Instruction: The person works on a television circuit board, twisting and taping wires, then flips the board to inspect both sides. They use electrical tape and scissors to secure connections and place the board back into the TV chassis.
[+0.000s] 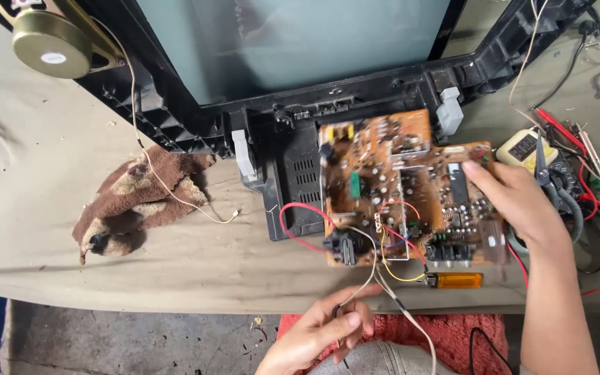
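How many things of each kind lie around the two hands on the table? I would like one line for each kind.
Brown printed circuit board, under the right hand: 1
Orange translucent lighter: 1
Brown crumpled cloth: 1
Round brass-coloured speaker: 1
Thin wires pinched by the left hand: cannot count
Total: 4

Orange-brown circuit board [404, 187], red wire [300, 208], brown patterned rag [140, 201]

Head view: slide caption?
Right hand steadies circuit board beside TV shell; left hand pinches wires.
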